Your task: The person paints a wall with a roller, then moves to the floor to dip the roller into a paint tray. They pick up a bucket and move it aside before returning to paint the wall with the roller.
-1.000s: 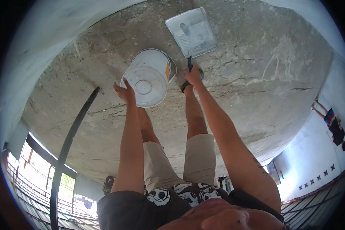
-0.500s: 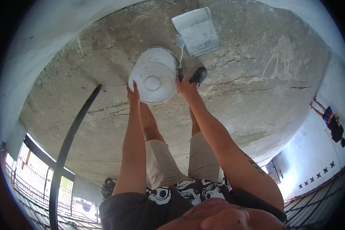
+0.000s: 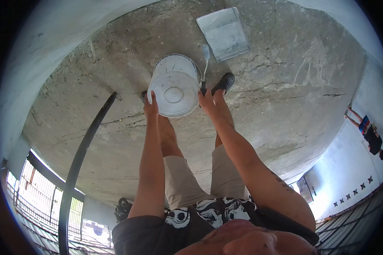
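Note:
A white plastic bucket is between my hands, its round white face with a raised ring turned up toward me. My left hand grips the left edge, thumb laid over the rim and fingers hidden beneath. On the opposite side, my right hand is closed around the black handle of a small paint roller, right at the bucket's edge. The roller's pale head points away from me, close to the near left corner of a paint tray coated in white paint.
Cracked concrete floor spreads all around. A dark pole slants up from the left. One of my clogs shows beyond my right hand. Another person stands far right by a white wall. Barred windows are at lower left.
The whole view has shifted slightly, putting most things farther right. The bucket and roller have come a little toward me, and the roller head sits lower against the tray. Both grips stay the same.

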### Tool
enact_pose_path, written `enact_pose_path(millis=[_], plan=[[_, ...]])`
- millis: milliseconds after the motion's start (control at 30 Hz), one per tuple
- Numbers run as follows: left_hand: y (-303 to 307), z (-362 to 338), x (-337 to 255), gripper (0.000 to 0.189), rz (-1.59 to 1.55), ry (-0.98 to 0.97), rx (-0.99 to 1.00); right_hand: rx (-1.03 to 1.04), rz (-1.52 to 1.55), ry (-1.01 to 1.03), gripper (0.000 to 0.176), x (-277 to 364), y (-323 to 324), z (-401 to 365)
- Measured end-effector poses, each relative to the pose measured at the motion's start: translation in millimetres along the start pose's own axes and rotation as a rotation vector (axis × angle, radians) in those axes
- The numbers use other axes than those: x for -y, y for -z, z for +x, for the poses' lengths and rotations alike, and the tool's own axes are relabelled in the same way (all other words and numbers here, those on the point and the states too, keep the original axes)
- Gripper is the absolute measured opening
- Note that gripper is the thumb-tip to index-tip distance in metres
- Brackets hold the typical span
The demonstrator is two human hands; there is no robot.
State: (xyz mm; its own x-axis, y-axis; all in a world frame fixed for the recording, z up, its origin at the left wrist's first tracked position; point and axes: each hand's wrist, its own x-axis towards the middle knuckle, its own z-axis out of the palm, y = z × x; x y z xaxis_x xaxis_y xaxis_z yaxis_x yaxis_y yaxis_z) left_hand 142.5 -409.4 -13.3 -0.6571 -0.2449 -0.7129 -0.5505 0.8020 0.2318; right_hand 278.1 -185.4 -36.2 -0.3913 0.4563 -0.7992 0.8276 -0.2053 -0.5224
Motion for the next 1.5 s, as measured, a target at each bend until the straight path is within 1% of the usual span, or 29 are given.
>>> enact_pose_path(millis=[100,200,233,267,300,333,400,467,533,600,667,733,767,800,833,900,933,1000,1033,1100,1133,1200,1300,1333,1400,1433,1500], plan=[[22.8,-3.1,-10.1,0.076,-0.061,-0.040,0.060,0.041,0.076,-0.013,0.031,-28.4,-21.6,3.9],[28.1,9.2,4.8,0.076,0.012,-0.033,0.009,0.053,0.068,-0.039,0.031,-48.7,-42.9,1.8],[29.7,10.5,8.9,0.076,0.011,-0.030,0.004,0.059,0.067,-0.037,0.031,-36.4,-42.5,-5.5],[30.2,13.0,12.0,0.077,0.009,-0.037,0.007,0.093,0.102,-0.083,0.031,-24.4,-40.8,-11.4],[29.2,17.4,19.5,0.078,0.013,-0.046,0.014,0.122,0.142,-0.134,0.031,-27.2,-42.0,-13.5],[28.8,22.7,27.4,0.078,0.019,-0.049,0.018,0.119,0.147,-0.139,0.031,-30.0,-42.8,-12.8],[29.2,36.5,41.8,0.081,-0.011,-0.107,0.061,0.107,0.272,-0.080,0.033,-44.9,-41.1,3.6],[38.8,32.9,48.0,0.081,-0.042,-0.114,0.103,0.054,-0.036,0.003,0.035,-86.0,-27.7,48.6],[42.1,34.0,59.5,0.082,-0.091,-0.122,0.121,-0.057,-0.292,0.593,0.037,-137.1,12.4,95.6],[41.3,27.3,95.5,0.079,-0.059,-0.250,0.082,-0.095,-0.146,-0.042,0.039,-23.3,65.2,81.6],[56.4,-18.9,87.4,0.076,0.007,-0.118,0.172,-0.268,-0.694,0.310,0.043,-30.7,108.2,128.6],[40.3,-31.8,151.5,0.067,0.008,-0.214,0.170,-0.193,-0.891,0.124,0.037,7.2,138.5,143.5],[45.9,-51.7,144.4,0.058,-0.015,-0.162,0.181,-0.190,-0.890,0.124,0.037,15.2,147.4,154.6],[50.7,-70.2,135.0,0.050,-0.037,-0.109,0.193,-0.179,-0.960,0.110,0.034,20.3,154.4,166.7],[47.4,-73.6,151.3,0.050,-0.034,-0.106,0.193,-0.166,-1.031,0.095,0.032,26.4,158.5,177.6],[37.2,-77.0,179.4,0.035,0.137,-0.183,0.177,-0.141,-1.048,0.096,0.030,36.9,160.9,197.6],[33.5,-84.1,181.5,0.035,0.141,-0.177,0.179,-0.121,-1.063,0.100,0.029,40.9,160.5,206.5],[20.4,-97.2,181.1,0.029,0.084,-0.179,0.224,-0.123,-1.099,0.117,0.027,49.7,154.8,224.1],[13.4,-103.8,177.3,0.029,0.091,-0.177,0.228,-0.128,-1.133,0.136,0.026,53.3,150.6,230.5],[-1.8,-115.7,168.5,0.032,0.148,-0.137,0.132,-0.131,-1.109,0.130,0.025,63.3,144.3,242.7],[-6.5,-120.9,170.8,0.032,0.154,-0.137,0.137,-0.139,-1.088,0.127,0.024,66.7,142.9,247.8],[-18.1,-125.7,171.8,0.033,0.070,-0.211,0.214,-0.146,-1.081,0.104,0.024,78.3,137.2,262.1],[-25.6,-137.5,156.0,0.035,0.137,-0.264,0.209,-0.123,-1.065,0.062,0.025,93.7,130.7,282.8],[-22.5,-142.3,141.1,0.035,0.139,-0.266,0.213,-0.103,-1.060,0.048,0.026,97.7,129.5,287.0],[-22.4,-148.3,113.3,0.037,0.078,-0.025,0.268,-0.115,-1.060,0.065,0.026,100.6,128.2,290.0],[-26.9,-146.5,110.5,0.037,0.067,-0.033,0.272,-0.125,-1.056,0.094,0.026,108.4,127.8,291.5],[-28.5,-146.7,108.6,0.036,0.085,-0.023,0.242,-0.124,-1.059,0.075,0.026,113.6,128.7,293.3]])
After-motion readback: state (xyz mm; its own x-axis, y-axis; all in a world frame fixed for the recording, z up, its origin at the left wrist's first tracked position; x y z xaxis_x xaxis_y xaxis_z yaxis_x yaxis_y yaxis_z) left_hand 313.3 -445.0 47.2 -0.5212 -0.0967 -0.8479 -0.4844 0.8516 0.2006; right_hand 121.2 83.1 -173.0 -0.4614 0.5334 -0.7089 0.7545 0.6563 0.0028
